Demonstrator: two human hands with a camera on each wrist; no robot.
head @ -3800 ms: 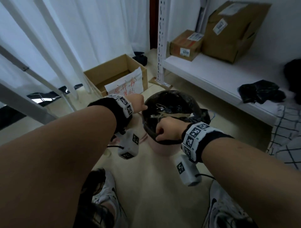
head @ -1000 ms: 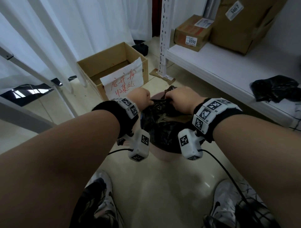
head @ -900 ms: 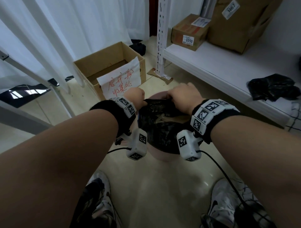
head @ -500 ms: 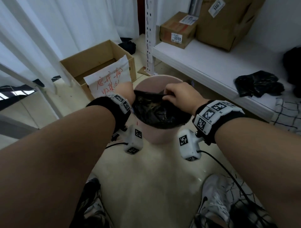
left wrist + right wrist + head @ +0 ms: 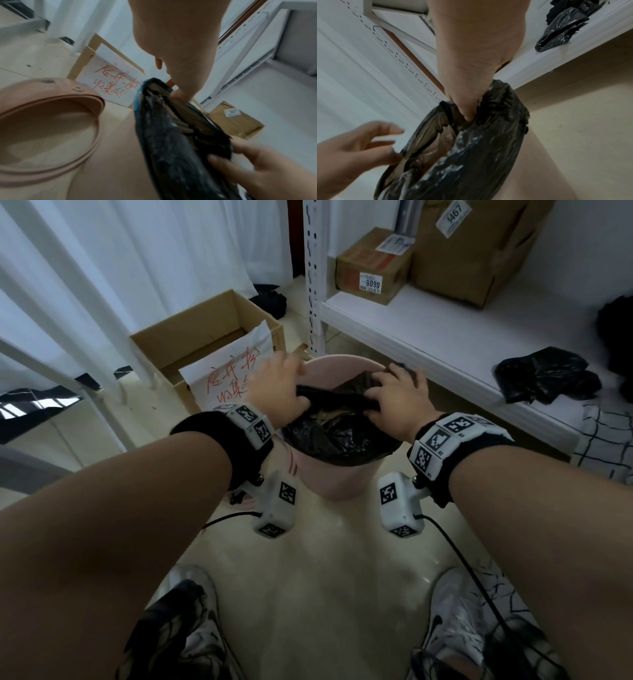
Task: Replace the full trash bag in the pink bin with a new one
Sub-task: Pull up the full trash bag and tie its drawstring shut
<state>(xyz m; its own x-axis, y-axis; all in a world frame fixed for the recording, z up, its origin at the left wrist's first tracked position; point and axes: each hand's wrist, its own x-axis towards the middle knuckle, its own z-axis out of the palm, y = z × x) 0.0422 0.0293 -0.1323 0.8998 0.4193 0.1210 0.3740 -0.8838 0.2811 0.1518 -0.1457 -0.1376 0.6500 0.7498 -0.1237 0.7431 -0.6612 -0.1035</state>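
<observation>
Both of our hands are working at the mouth of the black trash bag [image 5: 337, 436], which is sitting inside the pink bin [image 5: 329, 481] on the pale floor between our shoes. We are seeing the bag's near edge still folded over the bin's near rim, while its far edge is pulled off the far rim and bunched toward the middle, leaving the bin's far inner wall bare and pink. Our left hand [image 5: 279, 392] is lying at the bag's left end, and in the right wrist view its fingers [image 5: 385, 130] are spread loosely with the thumb against the bag's edge, so we are not calling it a firm grip. Our right hand [image 5: 399, 402] is curling over the bag's right end, and its fingers are pinching a gathered fold of the plastic, pushing down into it in the right wrist view. Around the bin, an open cardboard box [image 5: 205, 344] with a white paper sign in red writing is standing just beyond on the left, a white shelf [image 5: 428, 337] is running close along the right with a crumpled black bag [image 5: 544, 376] on it, and open floor is lying toward us
</observation>
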